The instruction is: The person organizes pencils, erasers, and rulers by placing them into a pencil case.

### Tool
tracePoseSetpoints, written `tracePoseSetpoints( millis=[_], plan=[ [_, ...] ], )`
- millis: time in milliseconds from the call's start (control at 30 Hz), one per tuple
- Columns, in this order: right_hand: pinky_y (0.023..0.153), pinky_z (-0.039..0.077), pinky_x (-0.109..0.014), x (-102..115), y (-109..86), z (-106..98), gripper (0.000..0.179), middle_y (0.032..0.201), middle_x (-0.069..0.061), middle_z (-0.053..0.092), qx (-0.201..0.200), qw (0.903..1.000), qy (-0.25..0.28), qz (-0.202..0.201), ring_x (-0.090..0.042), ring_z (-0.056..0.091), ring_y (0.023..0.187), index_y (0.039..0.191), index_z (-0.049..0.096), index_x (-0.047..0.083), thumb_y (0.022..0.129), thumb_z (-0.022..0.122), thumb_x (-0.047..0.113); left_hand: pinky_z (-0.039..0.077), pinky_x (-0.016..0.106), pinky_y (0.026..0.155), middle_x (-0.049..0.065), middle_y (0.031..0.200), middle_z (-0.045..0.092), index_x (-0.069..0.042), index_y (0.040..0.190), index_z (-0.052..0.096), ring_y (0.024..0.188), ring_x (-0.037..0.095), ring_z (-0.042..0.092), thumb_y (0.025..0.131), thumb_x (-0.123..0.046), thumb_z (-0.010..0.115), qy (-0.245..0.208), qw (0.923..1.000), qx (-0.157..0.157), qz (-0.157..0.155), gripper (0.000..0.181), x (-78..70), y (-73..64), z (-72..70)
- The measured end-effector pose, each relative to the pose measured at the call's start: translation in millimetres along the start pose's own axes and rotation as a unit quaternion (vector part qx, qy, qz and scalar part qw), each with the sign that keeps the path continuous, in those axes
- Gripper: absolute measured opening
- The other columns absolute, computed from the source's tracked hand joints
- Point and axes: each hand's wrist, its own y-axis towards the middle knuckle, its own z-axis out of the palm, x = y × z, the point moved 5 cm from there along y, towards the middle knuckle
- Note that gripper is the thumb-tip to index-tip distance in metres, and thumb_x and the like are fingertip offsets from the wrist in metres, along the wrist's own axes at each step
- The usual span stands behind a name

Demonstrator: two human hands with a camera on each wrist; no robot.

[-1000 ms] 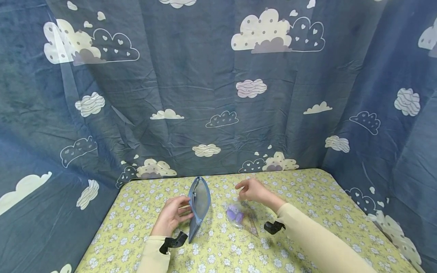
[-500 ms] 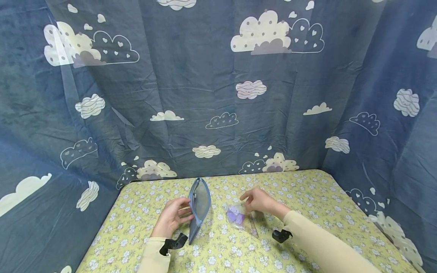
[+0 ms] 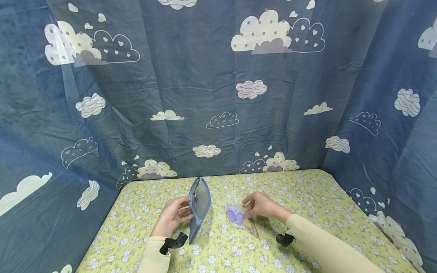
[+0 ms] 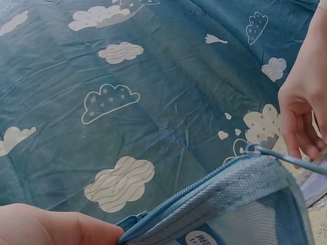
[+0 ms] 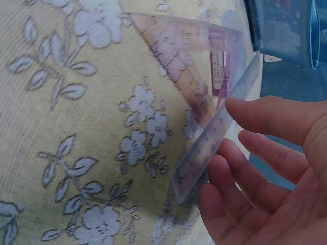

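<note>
Flowered tabletop (image 3: 290, 189) across lower frame. Grey-blue pouch (image 3: 203, 200) left of centre, gaping mouth longest up-down in head view; left hand (image 3: 173, 216) (nearer one to it) pinches its left rim. Right hand (image 3: 264, 205), right of centre, pinches clear ruler (image 5: 212, 133) between thumb and fingers; in right wrist view ruler slants lower centre to upper right, far end toward pouch. Set square (image 5: 176, 69) beside ruler.

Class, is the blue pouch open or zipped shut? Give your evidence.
Open. In the head view, the blue pouch gapes wide, its inside showing between the parted sides.
</note>
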Motion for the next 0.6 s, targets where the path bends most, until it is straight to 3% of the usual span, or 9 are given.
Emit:
tracePoseSetpoints(
  millis=[300, 600],
  plan=[
    [0.056, 0.047, -0.032, -9, -1.7, 2, 0.045, 0.079, -0.008, 0.065, -0.005, 1.0000, 0.008, 0.000, -0.018, 0.057, 0.065, 0.119, 0.069, -0.002, 0.076, 0.081, -0.007, 0.056, 0.051, 0.085, 0.016, 0.103, 0.066, -0.004, 0.100, 0.065, 0.093, 0.032, 0.068, 0.094, -0.017, 0.066, -0.003, 1.0000, -0.001, 0.000, 0.014, 0.8, 0.4, -0.5],
    [0.057, 0.049, -0.032, -11, -2.2, 1, 0.039, 0.078, -0.004, 0.064, -0.013, 0.9999, -0.001, -0.009, -0.018, 0.057, 0.068, 0.110, 0.073, -0.002, 0.073, 0.083, -0.006, 0.054, 0.054, 0.089, 0.015, 0.101, 0.066, -0.004, 0.099, 0.065, 0.093, 0.032, 0.067, 0.093, -0.017, 0.067, -0.002, 1.0000, -0.004, 0.001, 0.015, 0.5, 0.9, -0.4]
  ],
)
